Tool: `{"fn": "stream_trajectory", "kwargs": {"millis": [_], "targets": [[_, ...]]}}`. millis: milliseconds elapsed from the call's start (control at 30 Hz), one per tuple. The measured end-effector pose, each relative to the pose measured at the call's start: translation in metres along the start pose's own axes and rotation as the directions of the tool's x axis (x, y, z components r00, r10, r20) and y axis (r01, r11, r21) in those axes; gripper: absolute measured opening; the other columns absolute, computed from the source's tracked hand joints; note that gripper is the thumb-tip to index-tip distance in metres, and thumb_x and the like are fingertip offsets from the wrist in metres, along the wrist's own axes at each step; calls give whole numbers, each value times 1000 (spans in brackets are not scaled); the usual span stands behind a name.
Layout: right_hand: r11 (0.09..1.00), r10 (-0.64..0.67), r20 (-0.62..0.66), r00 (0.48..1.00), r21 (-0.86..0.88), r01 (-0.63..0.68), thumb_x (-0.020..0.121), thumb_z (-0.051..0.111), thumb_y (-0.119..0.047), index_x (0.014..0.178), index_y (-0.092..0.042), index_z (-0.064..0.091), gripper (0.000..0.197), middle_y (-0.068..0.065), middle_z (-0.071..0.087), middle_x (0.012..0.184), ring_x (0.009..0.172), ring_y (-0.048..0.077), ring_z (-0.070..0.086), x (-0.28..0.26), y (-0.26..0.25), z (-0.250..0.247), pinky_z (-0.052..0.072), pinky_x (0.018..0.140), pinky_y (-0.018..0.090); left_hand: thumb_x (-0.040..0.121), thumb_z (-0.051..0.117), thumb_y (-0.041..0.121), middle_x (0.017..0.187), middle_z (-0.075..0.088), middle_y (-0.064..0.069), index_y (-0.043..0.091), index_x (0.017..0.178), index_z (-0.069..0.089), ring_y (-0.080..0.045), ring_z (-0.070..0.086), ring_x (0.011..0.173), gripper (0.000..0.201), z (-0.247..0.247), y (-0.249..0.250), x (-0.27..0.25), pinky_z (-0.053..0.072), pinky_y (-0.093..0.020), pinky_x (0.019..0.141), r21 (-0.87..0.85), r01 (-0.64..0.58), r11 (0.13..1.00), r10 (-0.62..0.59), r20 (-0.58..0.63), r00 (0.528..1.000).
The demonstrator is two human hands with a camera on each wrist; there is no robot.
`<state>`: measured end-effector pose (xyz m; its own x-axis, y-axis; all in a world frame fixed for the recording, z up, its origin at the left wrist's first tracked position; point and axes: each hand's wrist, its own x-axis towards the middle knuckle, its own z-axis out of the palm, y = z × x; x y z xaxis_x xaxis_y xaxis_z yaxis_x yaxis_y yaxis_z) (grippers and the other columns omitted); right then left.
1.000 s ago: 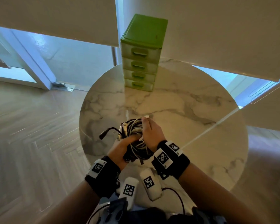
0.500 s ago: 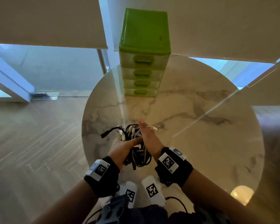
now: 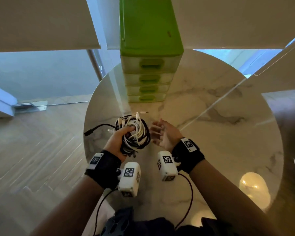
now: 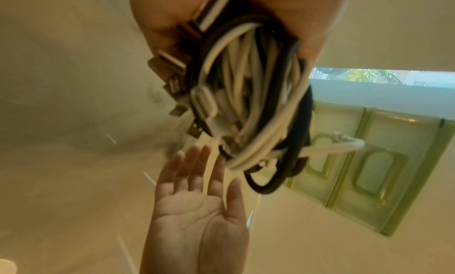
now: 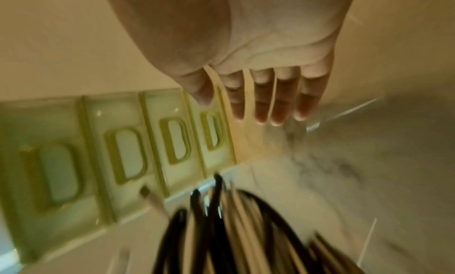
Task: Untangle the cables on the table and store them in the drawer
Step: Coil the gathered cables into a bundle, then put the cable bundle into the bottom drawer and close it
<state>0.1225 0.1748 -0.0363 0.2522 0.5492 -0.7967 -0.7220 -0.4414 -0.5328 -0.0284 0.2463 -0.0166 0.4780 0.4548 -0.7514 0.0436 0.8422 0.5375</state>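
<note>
A tangled bundle of black and white cables (image 3: 134, 132) (image 4: 248, 95) (image 5: 234, 229) is held above the round marble table (image 3: 211, 133). My left hand (image 3: 119, 138) grips the bundle from the left, fingers curled round it. A black plug end (image 3: 88, 133) sticks out to the left and a white plug (image 3: 143, 112) points toward the drawers. My right hand (image 3: 162, 135) (image 4: 197, 196) (image 5: 265, 95) hovers just right of the bundle, palm up, fingers straight, holding nothing. The green drawer unit (image 3: 148, 53) (image 4: 369, 171) (image 5: 118, 153) stands at the table's far edge with all its drawers closed.
The table edge drops to a wooden floor (image 3: 32, 150) on the left. Glass panels and white blinds (image 3: 41, 23) stand behind the drawer unit. A lamp reflection (image 3: 254, 188) shines on the near right of the tabletop. Bare marble lies to the right of the hands.
My right hand has let go of the bundle and moved off to the right with fingers spread. The left hand keeps its hold on the cables.
</note>
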Motion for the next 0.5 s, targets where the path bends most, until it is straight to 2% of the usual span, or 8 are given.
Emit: {"fn": "stream_trajectory", "kwargs": {"millis": [67, 167, 267, 333, 400, 500], "targets": [[998, -29, -24, 999, 62, 30, 97, 42, -25, 94, -19, 60, 19, 4, 58, 93, 80, 17, 54, 12, -9, -4, 44, 69, 30, 74, 58, 26, 65, 66, -8, 10, 80, 69, -22, 62, 51, 21, -7, 9, 5, 46, -24, 43, -34, -18, 999, 18, -1, 1000], [991, -48, -10, 999, 123, 49, 95, 43, -13, 98, -21, 62, 21, 5, 62, 91, 79, 18, 56, 30, -26, 1, 44, 66, 29, 69, 59, 29, 71, 68, -8, 14, 71, 76, -22, 65, 57, 22, -20, 16, 13, 48, -25, 51, -61, -73, 995, 71, -28, 997], [993, -74, 31, 997, 94, 71, 96, 40, -7, 118, -21, 55, 30, 4, 64, 91, 77, 17, 58, 49, -38, 16, 42, 62, 27, 72, 57, 23, 72, 70, -10, 11, 74, 75, -22, 68, 61, 23, -26, 21, 16, 55, -27, 53, -111, -81, 990, 80, -16, 997], [991, -117, 61, 991, 66, 113, 96, 40, -6, 128, -24, 47, 37, 3, 64, 91, 78, 17, 58, 60, -39, 24, 40, 62, 27, 78, 54, 19, 71, 71, -11, 7, 84, 71, -23, 69, 61, 22, -28, 23, 18, 56, -27, 52, -127, -75, 989, 76, -3, 997], [984, -160, 99, 982, 94, 151, 96, 42, -6, 126, -30, 44, 39, 3, 64, 93, 81, 17, 59, 68, -36, 27, 38, 63, 27, 87, 49, 16, 72, 71, -11, 6, 92, 66, -22, 69, 61, 20, -30, 22, 19, 55, -27, 50, -133, -82, 988, 80, -14, 997], [976, -177, 131, 975, 150, 157, 96, 43, -10, 112, -31, 50, 28, 0, 65, 92, 82, 17, 60, 75, -33, 24, 37, 63, 27, 89, 47, 15, 70, 71, -10, 6, 92, 65, -21, 69, 60, 20, -34, 21, 18, 55, -27, 49, -147, -99, 984, 94, -41, 995]]}}
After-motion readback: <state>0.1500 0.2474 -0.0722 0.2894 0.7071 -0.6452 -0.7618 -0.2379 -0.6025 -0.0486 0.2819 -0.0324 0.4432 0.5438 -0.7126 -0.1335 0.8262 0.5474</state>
